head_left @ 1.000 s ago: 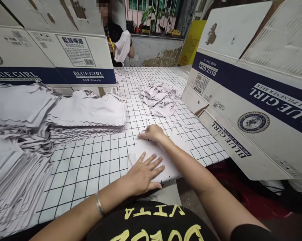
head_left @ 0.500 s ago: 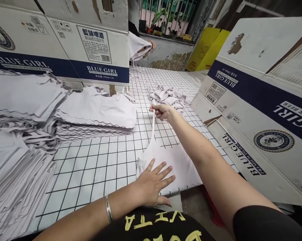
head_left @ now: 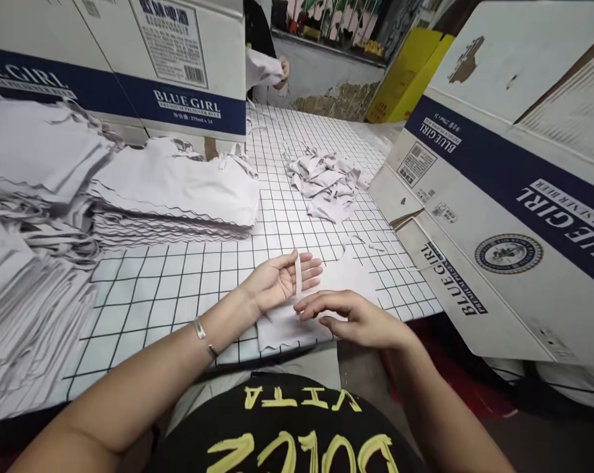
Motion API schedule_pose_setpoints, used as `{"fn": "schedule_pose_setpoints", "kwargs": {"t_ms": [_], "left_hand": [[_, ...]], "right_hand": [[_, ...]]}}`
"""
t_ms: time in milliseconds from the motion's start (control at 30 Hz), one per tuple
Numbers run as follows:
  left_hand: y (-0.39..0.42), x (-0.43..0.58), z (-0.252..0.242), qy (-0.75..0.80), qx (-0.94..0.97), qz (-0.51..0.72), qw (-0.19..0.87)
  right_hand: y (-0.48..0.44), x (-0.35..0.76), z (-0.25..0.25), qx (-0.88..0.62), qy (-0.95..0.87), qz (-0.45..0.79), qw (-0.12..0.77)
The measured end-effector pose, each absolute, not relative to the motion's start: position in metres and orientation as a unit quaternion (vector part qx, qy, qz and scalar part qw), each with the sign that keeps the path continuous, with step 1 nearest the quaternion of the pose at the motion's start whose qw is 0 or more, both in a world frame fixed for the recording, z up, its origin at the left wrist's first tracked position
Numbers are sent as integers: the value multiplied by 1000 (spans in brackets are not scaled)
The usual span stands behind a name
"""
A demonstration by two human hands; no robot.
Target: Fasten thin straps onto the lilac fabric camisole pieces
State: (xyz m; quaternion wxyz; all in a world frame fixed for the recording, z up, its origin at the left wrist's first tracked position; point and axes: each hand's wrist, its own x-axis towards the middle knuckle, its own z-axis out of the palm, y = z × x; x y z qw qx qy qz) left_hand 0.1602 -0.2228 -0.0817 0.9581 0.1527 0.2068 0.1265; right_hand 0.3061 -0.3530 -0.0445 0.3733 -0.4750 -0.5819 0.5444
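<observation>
Pale garment [head_left: 346, 272], head view: lies flat at front edge of bench [head_left: 159, 289], below fingers of both hands. Thin strap [head_left: 297, 276] crosses fingers of left hand [head_left: 281, 284], palm up, beside thumb; whether pinched, cannot tell. Right hand [head_left: 356, 318] over garment, fingers loosely bent, released, tips near strap's lower end. Loose cloth pile [head_left: 324, 180] lies farther back.

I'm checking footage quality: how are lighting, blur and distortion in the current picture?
Head view: light is soft and fairly even, the left hand and right hand clearly lit; head view: the label on the left carton is blurred, its small print unreadable; head view: the right carton appears stretched toward the frame's edge; head view: the pale fabric has little contrast against the white gridded tabletop.
</observation>
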Motion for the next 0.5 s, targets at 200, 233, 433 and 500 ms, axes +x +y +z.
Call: {"fn": "schedule_pose_setpoints", "kwargs": {"t_ms": [200,233,433,500], "left_hand": [[-232,166,-72,226,149,144,952],[-233,167,-69,229,153,149,950],[-222,174,-58,252,183,186,932],[-212,178,-60,262,199,204,922]], "right_hand": [[-360,300,-101,-557,-351,469,589],[-354,301,-102,-548,-358,493,573],[-339,307,-89,-469,-439,661,387],[-341,310,-90,-482,-423,687,342]]}}
